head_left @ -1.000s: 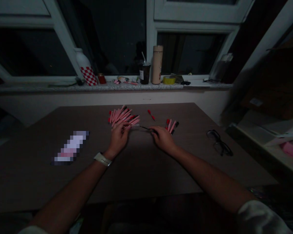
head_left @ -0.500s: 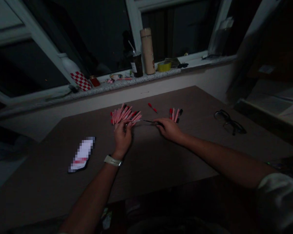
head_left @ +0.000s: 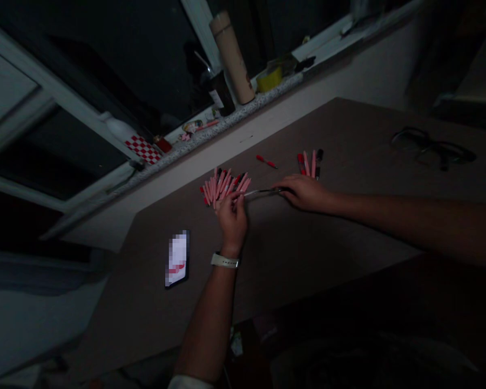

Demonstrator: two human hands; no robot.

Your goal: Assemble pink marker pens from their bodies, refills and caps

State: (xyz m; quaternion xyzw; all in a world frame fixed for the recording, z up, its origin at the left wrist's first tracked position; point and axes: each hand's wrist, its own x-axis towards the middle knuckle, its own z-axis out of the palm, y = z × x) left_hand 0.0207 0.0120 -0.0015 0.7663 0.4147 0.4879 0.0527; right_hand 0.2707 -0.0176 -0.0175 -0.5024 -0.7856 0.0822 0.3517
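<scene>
A thin pen-like rod (head_left: 262, 191), pale towards the left and dark towards the right, spans the gap between my two hands just above the table. My left hand (head_left: 231, 222), with a light watch band at its wrist, is closed on the pale end. The fingers of my right hand (head_left: 306, 193) pinch the dark end. Just behind my left hand lies a fanned pile of pink, red and black pens (head_left: 222, 185). A smaller group of pens (head_left: 311, 163) lies behind my right hand. Between the two groups rests a single red pen (head_left: 266, 161). Dim light hides the rod's details.
A phone (head_left: 177, 259) with a lit screen lies left on the brown table (head_left: 291, 265). Black-framed glasses (head_left: 433, 146) lie at the right. Along the windowsill stand a checked bottle (head_left: 140, 146), a dark cup (head_left: 222, 94), a beige flask (head_left: 233, 59) and yellow tape (head_left: 269, 80).
The view has tilted and swung, so the table and both hands appear shifted to the right. Both hands still hold the rod, in much the same pose.
</scene>
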